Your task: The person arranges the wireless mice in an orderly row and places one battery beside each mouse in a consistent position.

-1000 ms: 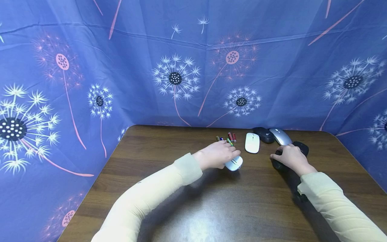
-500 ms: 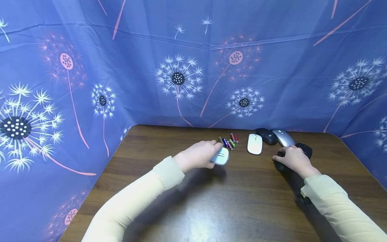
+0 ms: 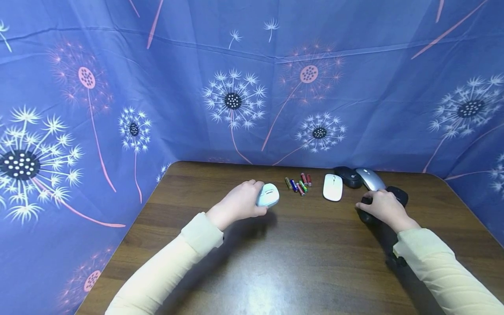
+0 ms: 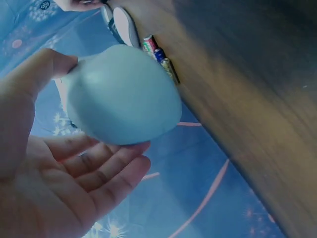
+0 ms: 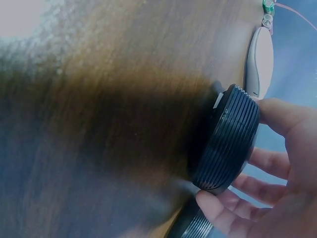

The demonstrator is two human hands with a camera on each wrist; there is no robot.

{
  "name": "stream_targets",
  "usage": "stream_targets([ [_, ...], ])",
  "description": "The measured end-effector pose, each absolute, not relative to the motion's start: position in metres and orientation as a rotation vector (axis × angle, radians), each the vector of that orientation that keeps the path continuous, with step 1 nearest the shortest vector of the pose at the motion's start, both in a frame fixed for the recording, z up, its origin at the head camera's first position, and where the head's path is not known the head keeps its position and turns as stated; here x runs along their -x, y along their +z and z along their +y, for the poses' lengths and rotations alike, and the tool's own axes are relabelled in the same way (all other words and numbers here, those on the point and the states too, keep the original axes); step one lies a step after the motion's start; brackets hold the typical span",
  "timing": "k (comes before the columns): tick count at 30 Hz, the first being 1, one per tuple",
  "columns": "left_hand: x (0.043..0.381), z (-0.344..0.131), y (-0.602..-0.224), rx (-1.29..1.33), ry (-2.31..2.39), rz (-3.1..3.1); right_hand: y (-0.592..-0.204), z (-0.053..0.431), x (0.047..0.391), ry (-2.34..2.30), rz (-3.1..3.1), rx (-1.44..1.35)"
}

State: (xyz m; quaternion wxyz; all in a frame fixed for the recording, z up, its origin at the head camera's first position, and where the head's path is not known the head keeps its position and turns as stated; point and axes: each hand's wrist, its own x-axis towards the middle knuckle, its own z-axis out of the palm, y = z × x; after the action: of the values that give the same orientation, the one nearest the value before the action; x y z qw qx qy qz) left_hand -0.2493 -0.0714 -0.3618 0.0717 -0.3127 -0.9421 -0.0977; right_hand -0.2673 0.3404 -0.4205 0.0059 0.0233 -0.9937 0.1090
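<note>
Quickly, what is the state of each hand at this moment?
Left hand: holding a pale blue mouse.
Right hand: holding a ribbed black mouse.

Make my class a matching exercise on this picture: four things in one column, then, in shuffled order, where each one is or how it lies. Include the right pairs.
Things
1. Pale blue mouse
2. Batteries
3. White mouse
4. Nearest black mouse

Places and states
A. Lying together in a small, loose cluster
B. Gripped by the right hand
C. Untouched, between the batteries and the right hand
D. Held in the left hand

Pairs: 1-D, 2-A, 3-C, 4-B
</note>
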Motion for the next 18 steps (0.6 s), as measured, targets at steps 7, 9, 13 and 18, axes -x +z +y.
stream_targets([
  [7,0.247,-0.079,-0.375,0.763,-0.334,-2.827,-0.422,0.341,0.267,0.340,-3.110,-0.065],
  [9,0.246,-0.080,-0.378,0.694,-0.348,-2.837,-0.422,0.341,0.267,0.337,-3.111,-0.061],
  [13,0.247,-0.080,-0.385,0.546,-0.381,-2.892,-0.422,0.342,0.266,0.332,-3.108,-0.058],
  [18,0.251,-0.079,-0.392,0.389,-0.451,-2.984,-0.423,0.342,0.267,0.336,-3.106,-0.051],
])
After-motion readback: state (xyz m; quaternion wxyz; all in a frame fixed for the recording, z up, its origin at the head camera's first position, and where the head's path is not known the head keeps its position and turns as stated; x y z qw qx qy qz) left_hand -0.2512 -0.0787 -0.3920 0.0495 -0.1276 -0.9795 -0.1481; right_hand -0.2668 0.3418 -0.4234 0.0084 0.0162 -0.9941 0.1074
